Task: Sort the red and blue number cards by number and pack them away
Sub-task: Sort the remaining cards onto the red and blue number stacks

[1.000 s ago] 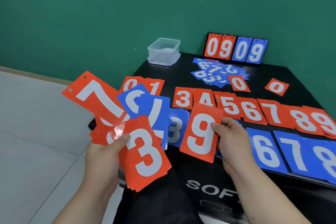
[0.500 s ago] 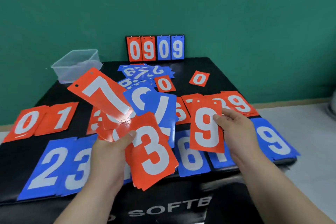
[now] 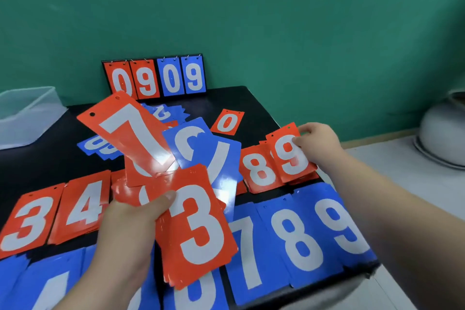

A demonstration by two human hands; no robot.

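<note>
My left hand [image 3: 130,229] grips a fanned bunch of cards [image 3: 176,184]: a red 3 in front, a red 7 and two blue cards behind. My right hand [image 3: 317,143] pinches the top of a red 9 card [image 3: 289,156] that lies on the red 9 pile, right of the red 8 pile [image 3: 259,168]. Red 3 [image 3: 27,221] and 4 [image 3: 83,206] piles lie at the left. Blue 7 [image 3: 251,241], 8 [image 3: 299,236] and 9 [image 3: 339,224] piles line the near edge of the black table [image 3: 256,106].
A flip scoreboard [image 3: 154,78] reading 0909 stands at the back against the green wall. A clear plastic box [image 3: 27,113] sits far left. A loose red 0 card [image 3: 227,122] and a heap of unsorted blue cards [image 3: 100,146] lie mid-table. A white pot [image 3: 445,131] stands on the floor at right.
My right hand carried the red 9 card from in front of me out to the right and set it on the red 9 pile. The left hand kept its fan of cards.
</note>
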